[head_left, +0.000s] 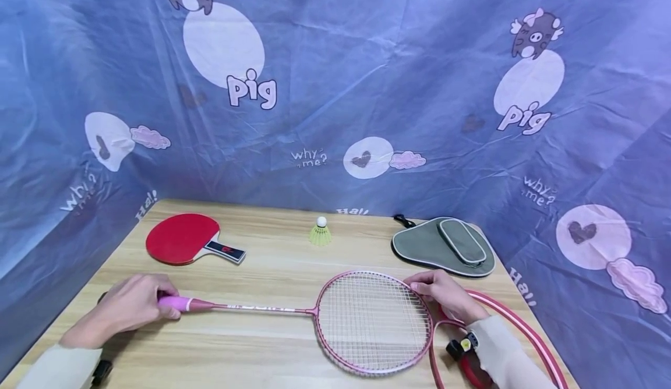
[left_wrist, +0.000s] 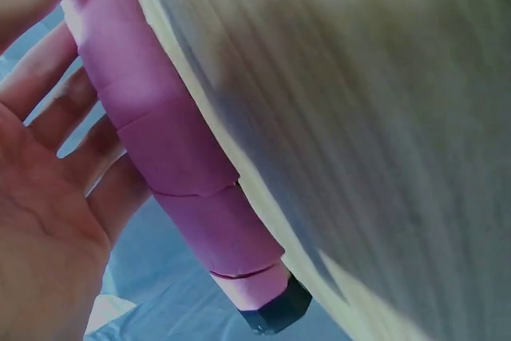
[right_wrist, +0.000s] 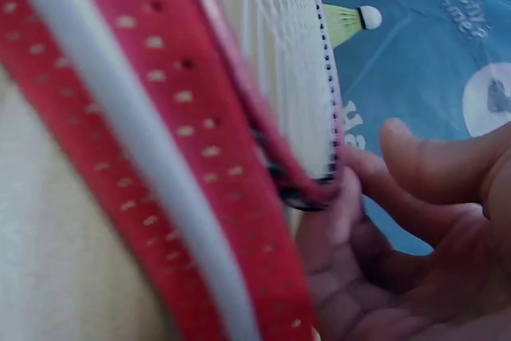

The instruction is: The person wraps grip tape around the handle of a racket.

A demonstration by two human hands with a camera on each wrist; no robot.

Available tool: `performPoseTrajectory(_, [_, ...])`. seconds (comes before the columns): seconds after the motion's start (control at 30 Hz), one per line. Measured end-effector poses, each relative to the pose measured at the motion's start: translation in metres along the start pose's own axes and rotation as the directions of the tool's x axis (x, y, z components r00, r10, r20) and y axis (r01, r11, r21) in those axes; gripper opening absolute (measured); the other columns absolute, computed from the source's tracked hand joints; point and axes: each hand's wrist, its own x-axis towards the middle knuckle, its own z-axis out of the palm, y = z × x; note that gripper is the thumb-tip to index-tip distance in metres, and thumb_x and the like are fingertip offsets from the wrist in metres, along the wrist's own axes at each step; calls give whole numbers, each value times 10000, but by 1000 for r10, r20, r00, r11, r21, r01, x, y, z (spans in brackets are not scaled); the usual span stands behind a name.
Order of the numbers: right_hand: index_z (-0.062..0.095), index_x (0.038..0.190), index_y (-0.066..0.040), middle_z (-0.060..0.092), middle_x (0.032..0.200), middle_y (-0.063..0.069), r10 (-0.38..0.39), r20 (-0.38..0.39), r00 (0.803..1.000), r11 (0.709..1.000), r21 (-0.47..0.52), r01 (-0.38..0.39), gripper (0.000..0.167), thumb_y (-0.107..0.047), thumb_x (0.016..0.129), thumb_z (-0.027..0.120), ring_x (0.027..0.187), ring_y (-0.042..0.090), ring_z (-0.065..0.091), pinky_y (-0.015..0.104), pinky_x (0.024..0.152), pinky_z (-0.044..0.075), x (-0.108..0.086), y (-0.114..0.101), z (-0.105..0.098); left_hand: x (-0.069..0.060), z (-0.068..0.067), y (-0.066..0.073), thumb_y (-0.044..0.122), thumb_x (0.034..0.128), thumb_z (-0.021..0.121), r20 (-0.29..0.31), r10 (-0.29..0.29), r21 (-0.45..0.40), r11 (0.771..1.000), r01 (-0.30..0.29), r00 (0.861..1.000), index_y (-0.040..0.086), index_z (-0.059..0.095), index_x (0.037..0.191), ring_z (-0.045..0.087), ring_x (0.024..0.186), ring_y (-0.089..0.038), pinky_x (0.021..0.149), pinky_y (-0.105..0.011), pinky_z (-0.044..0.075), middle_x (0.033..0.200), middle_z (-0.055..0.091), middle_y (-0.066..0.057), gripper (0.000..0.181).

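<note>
A badminton racket (head_left: pixel 283 309) with a pink handle and pale strings lies crosswise on the wooden table, its head to the right. At the handle's front part, my left hand (head_left: pixel 133 301) pinches the grip; in the left wrist view the other fingers (left_wrist: pixel 48 121) lie loosely behind the pink handle (left_wrist: pixel 172 141). My right hand (head_left: pixel 445 290) touches the right side of the racket's rim with its fingertips. In the right wrist view its thumb (right_wrist: pixel 439 161) stands apart from the rim. Beneath that hand lies a red curved frame (right_wrist: pixel 152 93) with a white stripe.
Back left lies a red table tennis bat (head_left: pixel 180 239). A yellow shuttlecock (head_left: pixel 321 232) stands cork up at the back middle. At the back right lies a grey-green bat case (head_left: pixel 424 246). Blue printed cloth (head_left: pixel 325 109) hangs around the table's back and sides.
</note>
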Motion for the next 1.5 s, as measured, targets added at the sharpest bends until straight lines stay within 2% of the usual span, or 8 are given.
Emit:
performPoseTrajectory(0.5, [657, 1235, 106, 782, 981, 6, 55, -208, 977, 998, -6, -58, 365, -112, 942, 661, 831, 72, 702, 254, 717, 598, -4, -16, -26, 12, -11, 19, 472, 621, 933, -128, 86, 71, 995, -77, 988, 324, 736, 822, 415, 615, -25, 554, -216, 334, 685, 537, 224, 318])
performPoseTrajectory(0.6, [680, 1228, 60, 784, 964, 6, 102, -242, 965, 994, -12, -108, 353, -140, 937, 667, 825, 100, 705, 310, 714, 610, -5, -22, -28, 12, -10, 22, 432, 622, 942, -175, 143, 80, 988, -131, 974, 325, 726, 801, 392, 616, 4, 545, -208, 332, 698, 519, 221, 300])
performPoseTrajectory(0.73, [686, 1241, 19, 777, 1046, 46, 143, -259, 955, 989, 3, -147, 359, -183, 945, 667, 921, 148, 699, 385, 788, 597, -4, -27, -32, 12, -7, 24, 349, 614, 953, -259, 245, 110, 969, -224, 934, 303, 745, 788, 383, 644, 57, 546, -194, 378, 745, 554, 223, 275])
performPoseTrajectory(0.83, [680, 1248, 32, 776, 1076, 56, 108, -256, 961, 993, -15, -116, 362, -178, 953, 661, 977, 164, 706, 370, 836, 579, -3, -31, -37, 14, -6, 27, 300, 622, 945, -285, 274, 136, 960, -245, 918, 279, 778, 825, 407, 671, 63, 558, -196, 420, 759, 576, 219, 264])
performPoseTrajectory(1.07, [658, 1229, 117, 790, 1005, 37, -26, -261, 965, 998, -67, 9, 356, -100, 946, 650, 905, 107, 721, 250, 805, 589, 0, -44, -46, 17, -10, 39, 240, 675, 884, -208, 273, 194, 953, -234, 939, 276, 743, 788, 376, 622, 26, 512, -182, 371, 717, 507, 178, 184])
performPoseTrajectory(1.27, [621, 1251, 153, 776, 938, -81, -59, -246, 967, 997, -68, 44, 379, -92, 961, 623, 884, 68, 705, 255, 791, 588, 2, -57, -51, 23, -7, 42, 308, 669, 915, -195, 300, 218, 941, -257, 934, 256, 720, 745, 402, 612, 16, 507, -195, 414, 728, 563, 149, 216])
performPoseTrajectory(1.4, [614, 1259, 156, 759, 911, -135, -70, -222, 973, 997, -44, 61, 370, -86, 978, 603, 874, 59, 705, 236, 774, 592, 3, -64, -55, 27, -5, 42, 263, 669, 905, -240, 363, 254, 919, -303, 900, 209, 738, 770, 454, 640, -8, 522, -206, 451, 757, 612, 106, 203])
performPoseTrajectory(1.5, [684, 1201, 92, 772, 915, -104, -80, -190, 979, 994, 55, 92, 276, -50, 981, 597, 847, 55, 714, 212, 739, 597, 3, -70, -58, 30, -4, 41, 228, 662, 899, -296, 429, 286, 892, -350, 853, 169, 768, 850, 490, 657, -38, 527, -220, 473, 776, 638, 67, 237])
